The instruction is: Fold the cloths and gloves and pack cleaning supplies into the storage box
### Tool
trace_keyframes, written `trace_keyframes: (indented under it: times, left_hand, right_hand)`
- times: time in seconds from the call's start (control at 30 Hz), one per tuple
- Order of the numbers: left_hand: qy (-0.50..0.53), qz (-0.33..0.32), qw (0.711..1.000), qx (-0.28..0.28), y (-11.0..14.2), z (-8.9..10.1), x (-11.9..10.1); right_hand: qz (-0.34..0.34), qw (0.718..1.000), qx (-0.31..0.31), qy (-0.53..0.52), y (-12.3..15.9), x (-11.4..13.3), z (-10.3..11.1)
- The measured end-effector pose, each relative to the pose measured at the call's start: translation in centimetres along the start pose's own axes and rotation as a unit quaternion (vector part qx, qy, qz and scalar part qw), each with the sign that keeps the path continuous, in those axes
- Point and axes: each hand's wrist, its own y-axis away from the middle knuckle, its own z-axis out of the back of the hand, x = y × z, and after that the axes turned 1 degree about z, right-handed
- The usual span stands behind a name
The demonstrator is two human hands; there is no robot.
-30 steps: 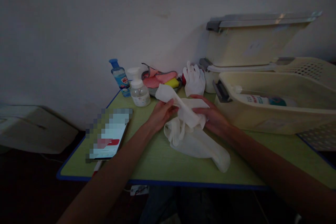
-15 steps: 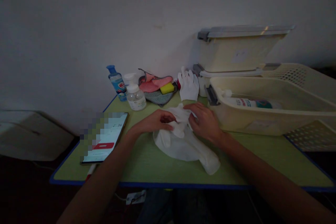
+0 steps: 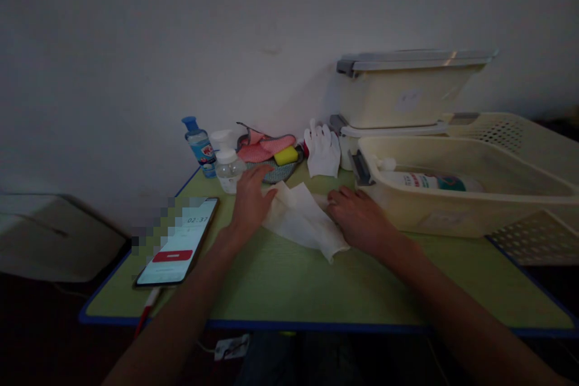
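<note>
A thin, soft, partly see-through white sheet-like thing (image 3: 303, 217) lies crumpled on the green tabletop; I cannot tell its exact kind. My left hand (image 3: 251, 202) is at its left edge, thumb apart from the fingers, with nothing visible between them. On the other side, my right hand (image 3: 357, 214) rests low with its fingers curled over the sheet's right part. Its fingertips are partly hidden. Behind the sheet lies a white glove (image 3: 324, 154), apart from both hands.
Left of my left hand are a phone (image 3: 178, 247) with a cable, a clear pump bottle (image 3: 229, 176) and a blue bottle (image 3: 202, 151). Cloths (image 3: 262, 148) and a yellow sponge (image 3: 286, 155) lie at the back. A cream bin (image 3: 429, 214) holding a white bottle stands right, beside stacked boxes.
My left hand has lifted off the sheet's middle and moved left, its fingers opening. The sheet is spread flatter, and its loose near end has drawn back from the table's front. My right hand is lower and flatter.
</note>
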Motion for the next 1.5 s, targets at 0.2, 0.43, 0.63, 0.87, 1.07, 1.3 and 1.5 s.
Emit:
trace_keyframes:
  times: [0.2, 0.43, 0.63, 0.87, 1.07, 1.3, 1.5]
  left_hand:
    - [-0.079, -0.102, 0.992, -0.003, 1.5, -0.4, -0.8]
    - [0.082, 0.025, 0.961, 0.263, 3.6, -1.2, -2.9]
    - [0.319, 0.190, 0.887, 0.274, 4.9, -0.1, -3.8]
    - [0.310, 0.201, 0.906, 0.208, 3.7, 2.0, -5.7]
    - [0.247, 0.149, 0.937, 0.198, 1.3, 3.7, -7.2]
    - [0.124, 0.029, 0.976, 0.175, 0.5, 4.6, -9.2]
    - [0.094, -0.021, 0.986, 0.138, -1.7, 6.5, -10.9]
  right_hand:
    - [0.062, 0.991, -0.090, -0.074, 0.3, -0.4, 0.9]
    - [0.197, 0.925, -0.113, -0.305, -0.1, 0.3, 1.3]
    - [0.164, 0.863, -0.156, -0.452, -0.6, 0.4, 0.4]
    - [0.165, 0.819, -0.228, -0.500, -1.9, 1.9, 1.4]
    - [0.144, 0.835, -0.266, -0.459, -3.1, 2.4, 5.0]
    - [0.041, 0.834, -0.337, -0.435, -4.6, 2.1, 8.4]
    - [0.017, 0.785, -0.361, -0.504, -5.0, 0.7, 10.5]
